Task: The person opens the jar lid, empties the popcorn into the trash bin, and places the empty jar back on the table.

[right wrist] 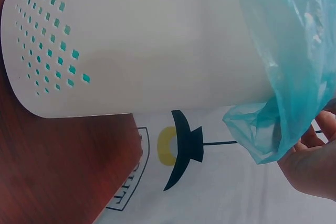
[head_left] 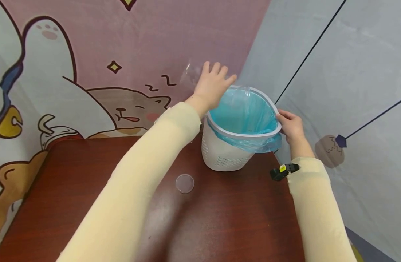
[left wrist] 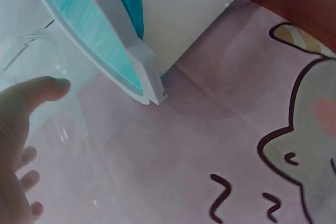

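Note:
My left hand [head_left: 213, 85] spreads its thumb and fingers round a clear plastic jar [head_left: 190, 74] beside the bin's back left rim. The jar lies sideways, its right end over the bin's mouth; in the left wrist view the see-through jar [left wrist: 65, 129] shows by the thumb. Below stands a white trash bin [head_left: 228, 158] with perforated sides, lined with a blue plastic bag [head_left: 243, 112] folded over its grey rim. My right hand [head_left: 292, 127] pinches the rim on the right side; the bag's loose edge [right wrist: 262, 135] hangs there in the right wrist view.
A clear round lid [head_left: 185, 183] lies on the dark red wooden table [head_left: 226, 218], in front of the bin. Behind the table hangs a cartoon-printed cloth [head_left: 138, 40], close to the bin. A dark strap [head_left: 284, 171] circles the right wrist.

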A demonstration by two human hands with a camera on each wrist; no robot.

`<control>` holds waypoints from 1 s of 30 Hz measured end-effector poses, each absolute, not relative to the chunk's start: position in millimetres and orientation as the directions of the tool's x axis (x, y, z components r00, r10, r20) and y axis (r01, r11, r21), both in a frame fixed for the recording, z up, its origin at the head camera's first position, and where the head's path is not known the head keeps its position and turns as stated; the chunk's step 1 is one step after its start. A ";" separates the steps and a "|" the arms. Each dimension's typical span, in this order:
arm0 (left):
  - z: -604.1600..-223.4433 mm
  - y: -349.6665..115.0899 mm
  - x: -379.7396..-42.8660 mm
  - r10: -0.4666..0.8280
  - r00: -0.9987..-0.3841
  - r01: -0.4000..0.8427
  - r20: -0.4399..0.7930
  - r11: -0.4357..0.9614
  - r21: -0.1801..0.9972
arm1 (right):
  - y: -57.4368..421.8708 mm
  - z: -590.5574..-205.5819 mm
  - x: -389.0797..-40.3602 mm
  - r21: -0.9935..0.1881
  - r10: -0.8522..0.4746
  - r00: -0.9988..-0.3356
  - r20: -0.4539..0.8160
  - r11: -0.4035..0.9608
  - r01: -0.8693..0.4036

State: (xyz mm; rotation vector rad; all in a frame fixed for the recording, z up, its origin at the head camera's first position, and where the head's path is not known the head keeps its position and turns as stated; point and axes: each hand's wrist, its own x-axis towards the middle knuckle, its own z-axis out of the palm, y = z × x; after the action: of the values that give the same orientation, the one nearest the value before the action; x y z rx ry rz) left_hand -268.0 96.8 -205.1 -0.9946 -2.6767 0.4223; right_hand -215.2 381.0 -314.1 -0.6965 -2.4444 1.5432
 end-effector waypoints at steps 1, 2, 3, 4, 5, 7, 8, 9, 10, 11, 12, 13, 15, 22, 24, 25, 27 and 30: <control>-204.5 91.6 -269.0 0.638 -0.756 0.584 0.146 0.759 -0.289 | 379.5 -314.8 -216.6 -0.888 0.467 -0.878 -0.105 0.354 0.294; -204.5 85.9 -270.2 0.608 -0.778 0.571 0.159 0.789 -0.227 | 378.0 -315.7 -218.3 -0.889 0.462 -0.880 -0.105 0.353 0.291; -205.2 79.6 -271.5 0.580 -0.795 0.557 0.178 0.814 -0.164 | 376.3 -316.3 -219.8 -0.890 0.458 -0.882 -0.107 0.351 0.291; -206.5 73.4 -272.4 0.548 -0.813 0.540 0.197 0.836 -0.100 | 374.7 -316.4 -221.0 -0.891 0.454 -0.884 -0.109 0.350 0.290; -208.3 67.2 -273.4 0.516 -0.829 0.522 0.216 0.852 -0.032 | 373.4 -316.1 -222.1 -0.890 0.450 -0.886 -0.110 0.352 0.289; -212.2 55.9 -274.7 0.449 -0.859 0.485 0.246 0.868 0.109 | 372.5 -314.5 -223.8 -0.890 0.444 -0.889 -0.109 0.356 0.286; -214.4 50.9 -275.2 0.417 -0.872 0.466 0.256 0.868 0.171 | 372.9 -313.3 -224.0 -0.888 0.442 -0.890 -0.109 0.360 0.287; -216.5 46.3 -275.3 0.388 -0.883 0.449 0.264 0.863 0.233 | 373.6 -311.9 -224.0 -0.886 0.442 -0.890 -0.108 0.364 0.288; -218.4 42.2 -275.1 0.359 -0.894 0.430 0.268 0.857 0.285 | 375.0 -311.0 -224.0 -0.884 0.442 -0.890 -0.107 0.368 0.289; -220.2 38.3 -275.2 0.335 -0.902 0.415 0.271 0.846 0.336 | 376.6 -310.4 -224.2 -0.880 0.443 -0.890 -0.106 0.375 0.291; -222.1 34.4 -275.1 0.314 -0.910 0.400 0.271 0.835 0.378 | 378.2 -310.2 -224.3 -0.878 0.445 -0.889 -0.106 0.377 0.294; -223.8 30.8 -274.7 0.295 -0.916 0.388 0.271 0.825 0.411 | 379.6 -310.2 -224.3 -0.878 0.446 -0.889 -0.108 0.376 0.295; -227.7 24.0 -273.7 0.267 -0.926 0.366 0.268 0.813 0.452 | 382.4 -310.5 -224.3 -0.877 0.453 -0.885 -0.111 0.375 0.302; -247.5 -0.1 -267.5 0.214 -0.942 0.330 0.258 0.726 0.603 | 387.0 -310.5 -225.1 -0.869 0.458 -0.881 -0.116 0.383 0.313; -254.1 -6.5 -265.2 0.219 -0.946 0.324 0.239 0.689 0.648 | 388.6 -310.3 -225.0 -0.859 0.453 -0.885 -0.110 0.405 0.314; -257.6 -9.5 -264.5 0.224 -0.947 0.322 0.232 0.675 0.664 | 389.5 -310.0 -224.7 -0.854 0.449 -0.887 -0.106 0.416 0.312; -264.0 -15.1 -263.5 0.234 -0.947 0.319 0.218 0.647 0.692 | 392.2 -309.8 -223.8 -0.841 0.442 -0.892 -0.099 0.442 0.313; -272.2 -22.9 -263.2 0.242 -0.949 0.311 0.203 0.603 0.735 | 395.9 -309.2 -222.4 -0.829 0.428 -0.899 -0.095 0.465 0.309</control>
State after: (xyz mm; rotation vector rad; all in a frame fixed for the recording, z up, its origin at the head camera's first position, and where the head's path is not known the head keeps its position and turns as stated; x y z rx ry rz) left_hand -263.2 -22.9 -272.2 -0.4727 -2.7382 -1.2792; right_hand -222.4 395.9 -309.2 -0.6524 -2.5787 1.4188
